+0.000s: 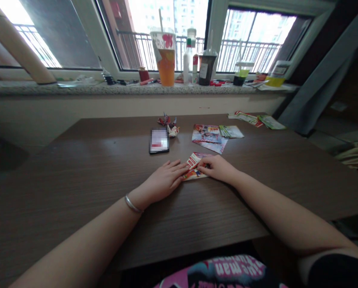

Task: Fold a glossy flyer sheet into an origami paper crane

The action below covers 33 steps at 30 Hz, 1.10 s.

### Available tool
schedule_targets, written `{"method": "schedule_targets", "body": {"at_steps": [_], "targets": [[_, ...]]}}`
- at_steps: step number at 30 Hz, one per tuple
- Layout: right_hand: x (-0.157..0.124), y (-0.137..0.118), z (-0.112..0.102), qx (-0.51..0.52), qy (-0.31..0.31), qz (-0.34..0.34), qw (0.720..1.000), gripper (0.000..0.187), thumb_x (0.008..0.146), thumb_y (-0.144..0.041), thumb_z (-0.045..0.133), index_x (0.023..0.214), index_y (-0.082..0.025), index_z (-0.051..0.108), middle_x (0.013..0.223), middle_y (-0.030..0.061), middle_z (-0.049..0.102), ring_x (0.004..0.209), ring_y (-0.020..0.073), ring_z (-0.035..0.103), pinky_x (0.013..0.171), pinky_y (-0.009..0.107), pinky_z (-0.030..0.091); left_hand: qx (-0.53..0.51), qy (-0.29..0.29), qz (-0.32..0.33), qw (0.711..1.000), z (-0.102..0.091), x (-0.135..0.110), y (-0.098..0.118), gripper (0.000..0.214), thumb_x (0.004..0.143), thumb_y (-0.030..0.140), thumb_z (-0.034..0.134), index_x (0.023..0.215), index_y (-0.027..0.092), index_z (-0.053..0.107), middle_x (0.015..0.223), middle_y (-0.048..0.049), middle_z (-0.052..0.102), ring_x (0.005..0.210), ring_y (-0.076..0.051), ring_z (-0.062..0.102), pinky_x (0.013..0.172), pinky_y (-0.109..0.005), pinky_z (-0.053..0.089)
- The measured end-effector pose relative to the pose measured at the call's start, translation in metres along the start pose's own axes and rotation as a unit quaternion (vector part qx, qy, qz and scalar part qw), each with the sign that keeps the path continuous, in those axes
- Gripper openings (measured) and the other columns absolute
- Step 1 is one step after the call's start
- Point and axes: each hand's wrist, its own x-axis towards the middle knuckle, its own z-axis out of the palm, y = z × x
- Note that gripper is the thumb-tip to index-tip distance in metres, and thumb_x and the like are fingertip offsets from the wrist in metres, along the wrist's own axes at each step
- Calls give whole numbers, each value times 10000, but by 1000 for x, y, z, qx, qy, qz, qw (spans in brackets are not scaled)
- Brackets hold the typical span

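Note:
A colourful printed paper leaflet [193,161], folded over at an angle, lies on the brown table [107,192] in front of me. My left hand [163,181] lies flat with its fingers stretched out, the tips on the leaflet's left edge. On the leaflet's right side my right hand [219,169] has its fingers curled and pinched at the paper. Part of the leaflet is hidden beneath that hand. Just beyond it rest printed leaflets [207,134] and a green-and-white paper [233,131].
A phone-like device [159,141] with a blurred screen lies beyond my left hand, beside crumpled paper [173,131]. More flat papers [272,122] lie at the far right. Along the windowsill [107,90] stand an orange drink cup [166,64], a clear bottle [188,60] and other cups.

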Motion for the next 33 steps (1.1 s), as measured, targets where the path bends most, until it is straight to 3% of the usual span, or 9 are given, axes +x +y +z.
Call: {"method": "schedule_targets", "body": {"at_steps": [7, 17, 23, 28, 33], "targets": [[1, 1, 3, -82, -1, 82, 993, 224, 861, -427, 581, 917, -258, 715, 891, 27, 716, 780, 172, 618, 649, 246, 386, -36, 31, -8, 999, 1, 2, 2, 402, 992, 297, 343, 1381, 286, 442, 1460, -15, 459, 1369, -254, 369, 1116, -481, 287], [5, -1, 1, -129, -16, 92, 987, 207, 863, -416, 578, 834, -222, 645, 911, 24, 697, 795, 169, 599, 598, 240, 326, -34, 90, 54, 994, -4, 0, -1, 274, 955, 231, 443, 1154, 255, 630, 1249, -32, 634, 1219, -233, 530, 1035, -431, 423], [4, 9, -5, -117, -44, 131, 983, 216, 876, -401, 557, 800, -209, 625, 793, 34, 681, 687, 155, 574, 556, 242, 312, -30, 71, 99, 992, -5, -1, -7, 323, 947, 180, 430, 1189, 250, 632, 1243, -16, 644, 1182, -193, 558, 1049, -392, 434], [2, 19, -16, -109, -71, 136, 982, 217, 873, -396, 563, 791, -204, 623, 727, 24, 660, 624, 138, 548, 525, 237, 297, -17, 39, 103, 994, -9, -4, 0, 388, 928, 234, 499, 1311, 250, 555, 1343, -26, 582, 1274, -233, 491, 1064, -418, 428], [1, 26, -22, -112, -88, 135, 981, 245, 864, -421, 569, 773, -203, 632, 686, 20, 648, 591, 137, 533, 520, 243, 302, -20, 22, 121, 992, -14, -5, 4, 360, 948, 228, 456, 1284, 243, 583, 1292, -29, 621, 1218, -206, 547, 1059, -387, 434]]}}
